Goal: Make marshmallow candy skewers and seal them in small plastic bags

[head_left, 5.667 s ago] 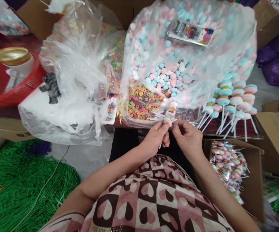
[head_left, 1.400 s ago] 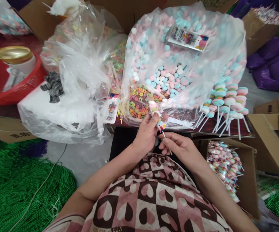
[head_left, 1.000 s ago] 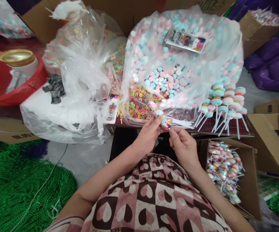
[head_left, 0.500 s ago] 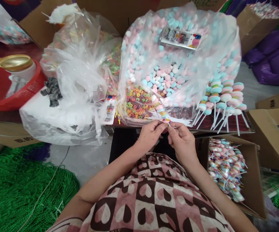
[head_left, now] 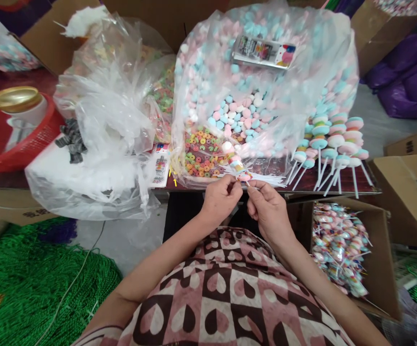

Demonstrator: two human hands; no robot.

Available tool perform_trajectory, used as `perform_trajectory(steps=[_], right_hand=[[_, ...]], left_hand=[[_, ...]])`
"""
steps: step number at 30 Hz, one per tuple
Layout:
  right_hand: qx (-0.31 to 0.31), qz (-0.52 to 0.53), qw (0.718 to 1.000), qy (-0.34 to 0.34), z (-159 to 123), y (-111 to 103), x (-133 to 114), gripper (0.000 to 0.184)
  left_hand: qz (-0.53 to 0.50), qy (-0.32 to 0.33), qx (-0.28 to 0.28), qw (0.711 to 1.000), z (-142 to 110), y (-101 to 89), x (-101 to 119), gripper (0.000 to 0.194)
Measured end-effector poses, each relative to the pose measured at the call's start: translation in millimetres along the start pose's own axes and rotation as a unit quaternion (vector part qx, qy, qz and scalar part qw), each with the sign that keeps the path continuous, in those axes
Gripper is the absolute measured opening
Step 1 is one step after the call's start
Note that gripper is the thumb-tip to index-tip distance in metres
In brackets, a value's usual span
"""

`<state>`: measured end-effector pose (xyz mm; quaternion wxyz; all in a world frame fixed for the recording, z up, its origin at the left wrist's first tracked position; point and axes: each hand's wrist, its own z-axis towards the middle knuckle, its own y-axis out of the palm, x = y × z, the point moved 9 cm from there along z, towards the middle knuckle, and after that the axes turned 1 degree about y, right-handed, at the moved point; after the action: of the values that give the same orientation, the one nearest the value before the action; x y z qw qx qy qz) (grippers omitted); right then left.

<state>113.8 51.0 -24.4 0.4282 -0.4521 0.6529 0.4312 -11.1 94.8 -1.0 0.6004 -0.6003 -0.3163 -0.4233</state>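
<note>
A marshmallow skewer (head_left: 235,162), with pastel marshmallows and candy rings on a white stick, leans away from me at the table's front edge. It seems to be in a clear printed wrapper, red and yellow at the lower end. My left hand (head_left: 220,198) is closed, pinching at the wrapper's lower left edge; its fingertips are partly hidden. Thumb and fingers of my right hand (head_left: 269,207) pinch the stick just below the candy. White sticks (head_left: 271,179) lie just beyond my hands, beside loose candy rings (head_left: 203,156) and loose marshmallows (head_left: 239,115).
Unwrapped marshmallow skewers (head_left: 334,139) are piled at the table's right. Below them, a cardboard box (head_left: 377,259) holds wrapped ones. To the left are a stack of clear bags (head_left: 85,178), black twist ties (head_left: 71,139) and a red basket (head_left: 44,139). A printed packet (head_left: 264,52) rests on the marshmallow bag.
My left hand has drawn slightly left and down, opening a small gap from my right hand. The skewer remains between them, and the view has shifted slightly.
</note>
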Motion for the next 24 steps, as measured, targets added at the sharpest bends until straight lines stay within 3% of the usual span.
perform_trajectory(steps=[6,11,16,24], right_hand=[[0.043,-0.030,0.998,-0.023,7,-10,-1,0.026],[0.018,-0.033,0.999,-0.011,3,-2,-2,0.027],[0.001,0.001,1.000,0.027,-4,4,-2,0.028],[-0.010,-0.053,0.998,0.011,-6,4,2,0.033]], left_hand=[[0.012,0.005,-0.001,1.000,0,-2.7,1,0.010],[0.002,0.000,-0.049,0.999,1,3.3,-1,0.020],[0.018,0.008,-0.056,0.998,2,3.2,1,0.022],[0.147,0.055,-0.035,0.987,-1,1.0,9,0.023]])
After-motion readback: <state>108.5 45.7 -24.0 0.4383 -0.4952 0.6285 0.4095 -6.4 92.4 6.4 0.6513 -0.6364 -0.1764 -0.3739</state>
